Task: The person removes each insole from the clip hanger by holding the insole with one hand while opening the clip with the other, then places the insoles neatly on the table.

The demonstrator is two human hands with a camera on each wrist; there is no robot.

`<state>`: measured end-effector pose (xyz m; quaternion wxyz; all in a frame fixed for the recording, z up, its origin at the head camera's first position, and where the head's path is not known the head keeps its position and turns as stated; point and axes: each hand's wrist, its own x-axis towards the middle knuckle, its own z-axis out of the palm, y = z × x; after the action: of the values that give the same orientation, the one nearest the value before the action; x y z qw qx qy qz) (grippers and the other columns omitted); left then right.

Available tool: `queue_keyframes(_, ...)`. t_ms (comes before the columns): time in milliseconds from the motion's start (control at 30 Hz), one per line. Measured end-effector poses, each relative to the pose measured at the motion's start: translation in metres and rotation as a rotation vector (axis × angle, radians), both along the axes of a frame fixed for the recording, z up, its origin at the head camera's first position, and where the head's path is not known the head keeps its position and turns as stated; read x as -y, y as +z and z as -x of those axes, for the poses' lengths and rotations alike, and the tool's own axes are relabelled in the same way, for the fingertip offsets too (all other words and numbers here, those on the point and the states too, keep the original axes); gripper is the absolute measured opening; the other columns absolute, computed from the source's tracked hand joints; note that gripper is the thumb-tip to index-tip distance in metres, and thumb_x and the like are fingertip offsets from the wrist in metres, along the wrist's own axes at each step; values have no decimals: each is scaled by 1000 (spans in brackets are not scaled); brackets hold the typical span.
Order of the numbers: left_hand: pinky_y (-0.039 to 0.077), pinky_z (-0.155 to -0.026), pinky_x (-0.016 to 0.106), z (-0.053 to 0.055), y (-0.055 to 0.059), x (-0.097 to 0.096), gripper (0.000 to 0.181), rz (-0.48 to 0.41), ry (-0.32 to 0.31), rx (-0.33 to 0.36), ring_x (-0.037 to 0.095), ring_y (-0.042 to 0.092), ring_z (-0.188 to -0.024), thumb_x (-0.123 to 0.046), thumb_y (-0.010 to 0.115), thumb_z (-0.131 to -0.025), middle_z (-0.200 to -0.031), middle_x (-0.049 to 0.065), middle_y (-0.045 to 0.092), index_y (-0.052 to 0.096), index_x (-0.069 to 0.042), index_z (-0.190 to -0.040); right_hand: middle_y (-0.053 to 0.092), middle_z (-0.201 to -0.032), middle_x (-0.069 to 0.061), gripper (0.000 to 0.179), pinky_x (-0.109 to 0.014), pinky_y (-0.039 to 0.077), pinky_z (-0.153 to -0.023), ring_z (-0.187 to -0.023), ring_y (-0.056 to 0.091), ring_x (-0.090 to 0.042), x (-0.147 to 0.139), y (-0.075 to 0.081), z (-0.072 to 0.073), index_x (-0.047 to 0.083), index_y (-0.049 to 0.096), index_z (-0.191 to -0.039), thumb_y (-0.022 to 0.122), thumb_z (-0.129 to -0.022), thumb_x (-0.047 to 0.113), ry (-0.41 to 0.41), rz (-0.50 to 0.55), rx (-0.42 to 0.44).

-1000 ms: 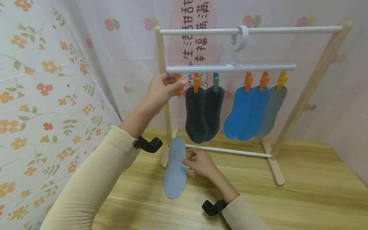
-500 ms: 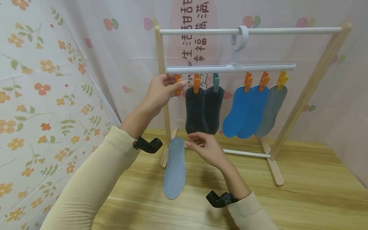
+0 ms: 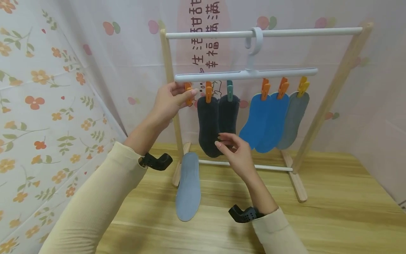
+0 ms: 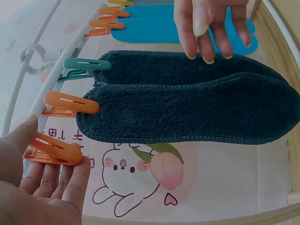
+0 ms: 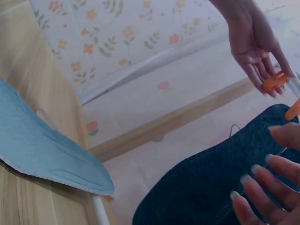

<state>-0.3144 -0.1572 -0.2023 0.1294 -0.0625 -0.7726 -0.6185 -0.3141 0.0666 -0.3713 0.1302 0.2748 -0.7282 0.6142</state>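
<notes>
In the head view my left hand (image 3: 168, 102) pinches an orange clothespin (image 3: 189, 95) at the left end of the white hanger (image 3: 212, 76). That clothespin (image 4: 58, 152) carries nothing in the left wrist view. My right hand (image 3: 238, 153) holds nothing, its fingers loosely bent before the lower part of two dark fuzzy insoles (image 3: 207, 123); whether it touches them is unclear. The dark pair hangs from one orange and one green clothespin (image 3: 229, 92). Below my left hand, a grey-blue insole (image 3: 188, 190) lies with its upper end at the rack's left foot.
Two blue insoles (image 3: 272, 123) and a grey insole (image 3: 293, 123) hang farther right from orange and yellow clothespins. The hanger hooks over the top bar of a wooden rack (image 3: 336, 95). A lower white bar (image 3: 269, 168) crosses above the wooden table (image 3: 323, 225).
My right hand has risen from beside the grey-blue insole to the dark insoles, moving up and right. My left hand keeps its pinch on the clothespin. The head view has shifted slightly.
</notes>
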Motion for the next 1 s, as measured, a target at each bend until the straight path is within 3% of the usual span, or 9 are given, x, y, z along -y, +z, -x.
queue_keyframes(67, 55, -103, 35, 0, -1, 1, 45, -6, -5, 4, 20, 67, -111, -29, 73, -94, -128, 10, 66, 59, -8, -132, 63, -134, -13, 47, -35, 55, -97, -118, 61, -25, 1, 0, 2, 6, 61, -135, 69, -97, 33, -36, 9, 23)
queue_keyframes(100, 55, -103, 35, 0, -1, 1, 45, -10, -5, 8, 20, 67, -111, -28, 73, -94, -128, 10, 66, 59, -8, -132, 62, -135, -14, 46, -37, 56, -97, -120, 60, -27, 1, 12, -8, 5, 60, -135, 69, -97, 29, -75, -12, 58)
queue_keyframes(133, 55, -103, 35, 0, -2, 1, 46, -14, -4, 11, 20, 67, -111, -29, 73, -94, -128, 10, 66, 59, -8, -132, 60, -137, -14, 46, -38, 55, -100, -123, 59, -28, 1, 12, -7, 6, 60, -136, 69, -97, 27, -89, -14, 81)
queue_keyframes(400, 55, -104, 35, 0, -3, 1, 46, -18, 3, 23, 21, 67, -114, -29, 73, -94, -130, 10, 66, 60, -9, -133, 52, -147, -15, 51, -42, 47, -111, -137, 49, -31, -2, 10, 1, 6, 53, -142, 69, -97, 25, -88, -36, 158)
queue_keyframes(733, 55, -104, 35, 5, -4, -1, 46, -32, -17, 20, 20, 67, -115, -28, 72, -94, -131, 10, 65, 60, -8, -134, 51, -150, -13, 56, -46, 40, -116, -139, 47, -31, 0, 5, 13, 10, 50, -146, 69, -97, 31, -95, -118, 203)
queue_keyframes(1000, 55, -104, 36, 5, -8, 0, 47, -28, -6, 10, 21, 66, -117, -27, 72, -95, -133, 11, 65, 60, -7, -135, 57, -137, -17, 56, -51, 48, -110, -129, 54, -33, 12, -1, 13, 9, 51, -145, 70, -96, 29, -79, -127, 220)
